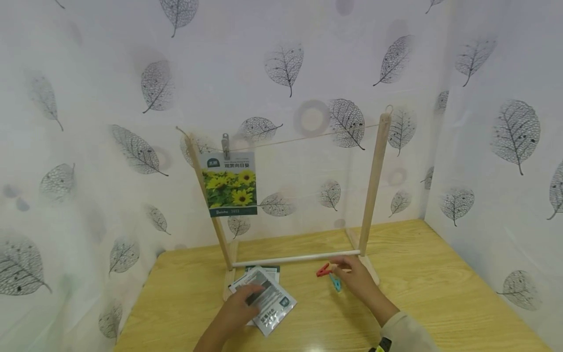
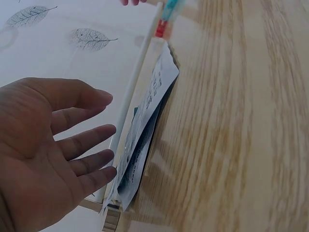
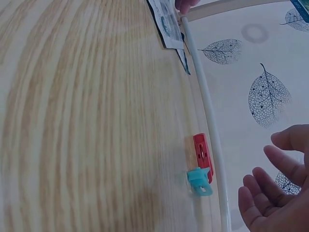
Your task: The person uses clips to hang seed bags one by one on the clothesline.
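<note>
Loosely spread, my left hand point(image 1: 236, 307) is over a small pile of silvery packets point(image 1: 278, 304); in the left wrist view its fingers are apart from the packets point(image 2: 149, 108) and hold nothing. My right hand point(image 1: 355, 277) hovers beside a red clothespin point(image 1: 324, 270) and a turquoise clothespin point(image 1: 335, 282). The right wrist view shows its fingers point(image 3: 260, 186) relaxed and bent, with both pins lying on the table close by. A sunflower seed packet point(image 1: 230, 188) hangs by a grey clip point(image 1: 226, 145) from the string.
A wooden frame stands at the back, with a right post point(image 1: 375, 181), a left post point(image 1: 206, 195), a string point(image 1: 299, 138) between their tops and a white bottom rod point(image 1: 294, 257). Leaf-patterned sheeting point(image 1: 308, 63) backs the wooden table point(image 1: 431, 283).
</note>
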Demonstrator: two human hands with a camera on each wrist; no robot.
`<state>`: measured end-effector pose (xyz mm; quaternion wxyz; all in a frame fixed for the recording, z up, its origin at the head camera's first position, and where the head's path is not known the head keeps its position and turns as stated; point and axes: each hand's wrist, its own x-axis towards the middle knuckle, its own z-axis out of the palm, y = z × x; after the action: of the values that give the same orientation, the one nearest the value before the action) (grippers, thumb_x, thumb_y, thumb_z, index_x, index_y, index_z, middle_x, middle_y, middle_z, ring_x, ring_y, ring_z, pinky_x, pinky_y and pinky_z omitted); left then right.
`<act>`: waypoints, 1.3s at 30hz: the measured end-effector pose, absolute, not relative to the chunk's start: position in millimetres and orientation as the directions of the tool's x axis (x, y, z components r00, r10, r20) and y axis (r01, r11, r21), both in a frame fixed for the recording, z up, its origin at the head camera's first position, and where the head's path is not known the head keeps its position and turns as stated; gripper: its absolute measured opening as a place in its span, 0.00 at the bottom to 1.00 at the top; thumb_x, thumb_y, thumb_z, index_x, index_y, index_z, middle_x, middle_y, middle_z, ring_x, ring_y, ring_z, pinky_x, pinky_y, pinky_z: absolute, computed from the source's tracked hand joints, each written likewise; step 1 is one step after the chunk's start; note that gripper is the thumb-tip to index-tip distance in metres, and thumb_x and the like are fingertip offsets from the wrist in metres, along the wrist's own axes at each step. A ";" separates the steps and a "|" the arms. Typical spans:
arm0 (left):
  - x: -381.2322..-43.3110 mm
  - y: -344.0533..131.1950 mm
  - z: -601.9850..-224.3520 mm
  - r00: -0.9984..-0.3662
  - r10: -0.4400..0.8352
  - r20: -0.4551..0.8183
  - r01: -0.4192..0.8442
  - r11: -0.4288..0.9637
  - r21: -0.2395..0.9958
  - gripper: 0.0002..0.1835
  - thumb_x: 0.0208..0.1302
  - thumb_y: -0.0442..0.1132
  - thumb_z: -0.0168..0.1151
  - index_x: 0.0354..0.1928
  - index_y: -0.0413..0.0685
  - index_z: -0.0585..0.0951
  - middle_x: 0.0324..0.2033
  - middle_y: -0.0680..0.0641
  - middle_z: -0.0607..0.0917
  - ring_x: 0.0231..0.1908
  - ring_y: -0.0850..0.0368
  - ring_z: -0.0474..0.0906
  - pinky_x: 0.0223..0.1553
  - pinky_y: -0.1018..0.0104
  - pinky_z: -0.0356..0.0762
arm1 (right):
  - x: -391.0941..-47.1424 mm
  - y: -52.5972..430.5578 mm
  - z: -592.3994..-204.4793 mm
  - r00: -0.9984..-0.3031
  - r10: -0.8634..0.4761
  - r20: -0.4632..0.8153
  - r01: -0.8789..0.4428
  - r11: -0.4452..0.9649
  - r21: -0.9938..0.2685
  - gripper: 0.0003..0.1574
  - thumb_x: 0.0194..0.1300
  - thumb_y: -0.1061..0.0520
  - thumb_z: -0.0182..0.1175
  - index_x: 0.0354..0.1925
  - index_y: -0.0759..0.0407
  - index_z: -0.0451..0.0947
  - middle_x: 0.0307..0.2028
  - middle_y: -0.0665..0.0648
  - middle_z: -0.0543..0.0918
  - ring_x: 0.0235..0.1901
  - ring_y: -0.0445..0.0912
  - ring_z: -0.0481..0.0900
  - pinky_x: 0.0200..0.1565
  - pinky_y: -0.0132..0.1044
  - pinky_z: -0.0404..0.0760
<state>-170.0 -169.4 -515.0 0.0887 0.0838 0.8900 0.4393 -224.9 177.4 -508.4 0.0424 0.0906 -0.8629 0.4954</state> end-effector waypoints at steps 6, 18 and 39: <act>-168.8 -171.8 -516.9 -0.938 0.340 -0.073 0.177 0.648 0.741 0.32 0.51 0.30 0.67 0.63 0.45 0.79 0.69 0.38 0.73 0.73 0.29 0.59 0.70 0.28 0.55 | -222.4 178.4 -509.5 -0.983 -0.129 0.132 -0.181 0.534 -0.826 0.15 0.68 0.61 0.63 0.53 0.62 0.82 0.56 0.65 0.81 0.53 0.60 0.81 0.53 0.55 0.82; -167.4 -173.0 -528.1 -0.908 0.404 -0.107 0.224 0.686 0.692 0.41 0.37 0.27 0.67 0.63 0.48 0.79 0.74 0.38 0.67 0.76 0.27 0.47 0.71 0.25 0.45 | -217.2 176.8 -509.5 -0.989 -0.142 0.043 -0.123 0.620 -0.775 0.17 0.65 0.59 0.66 0.51 0.62 0.82 0.56 0.70 0.76 0.47 0.56 0.79 0.43 0.49 0.83; -164.3 -170.5 -535.4 -0.915 0.383 -0.127 0.243 0.775 0.584 0.44 0.43 0.46 0.76 0.69 0.60 0.75 0.75 0.45 0.66 0.76 0.32 0.55 0.71 0.27 0.54 | -220.3 172.8 -527.1 -0.993 -0.114 -0.028 -0.058 0.682 -0.729 0.20 0.62 0.56 0.69 0.51 0.62 0.81 0.44 0.64 0.74 0.38 0.50 0.77 0.34 0.38 0.76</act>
<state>-164.3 -170.5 -535.4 0.1201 0.1675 0.9342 0.2910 -220.3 172.8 -527.1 -0.0355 0.0469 -0.9165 0.3957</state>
